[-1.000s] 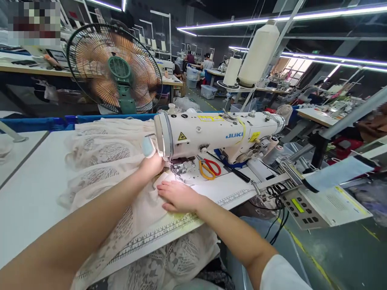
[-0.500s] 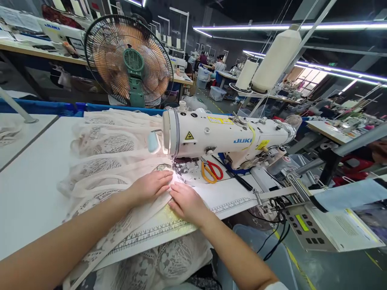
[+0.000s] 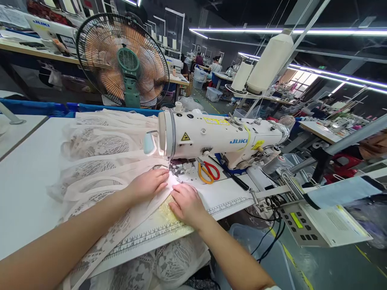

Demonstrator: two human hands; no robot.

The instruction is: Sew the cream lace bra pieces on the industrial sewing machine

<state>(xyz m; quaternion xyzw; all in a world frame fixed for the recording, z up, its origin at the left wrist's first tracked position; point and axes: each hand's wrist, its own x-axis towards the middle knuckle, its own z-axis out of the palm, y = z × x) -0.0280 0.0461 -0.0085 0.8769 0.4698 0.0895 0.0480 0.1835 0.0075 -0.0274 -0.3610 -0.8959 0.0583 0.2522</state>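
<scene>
My left hand (image 3: 148, 186) lies flat with fingers stretched out on pale lace fabric (image 3: 104, 166), its fingertips just in front of the needle area of a white JUKI sewing machine (image 3: 208, 135). Beside it, at the fabric's right edge, my right hand (image 3: 188, 203) rests with fingers slightly bent and thumb apart. A narrow gap separates the two hands. Under and beside my right thumb is a shiny yellowish patch (image 3: 167, 211) on the white table (image 3: 27, 177). The fabric runs under my left forearm and over the table's front edge. My right fingertips' undersides are hidden.
Red-and-orange-handled pliers or snips (image 3: 208, 171) and a black-handled tool (image 3: 240, 182) lie right of the needle. A printed ruler (image 3: 145, 237) follows the front edge. Behind stands a large fan (image 3: 127, 60); thread cones (image 3: 270, 62) rise at right, above a control box (image 3: 314, 225).
My right hand has shifted slightly right, away from my left hand, widening the gap and showing more of the yellowish patch. My left hand stays on the fabric. The whole view has shifted a little.
</scene>
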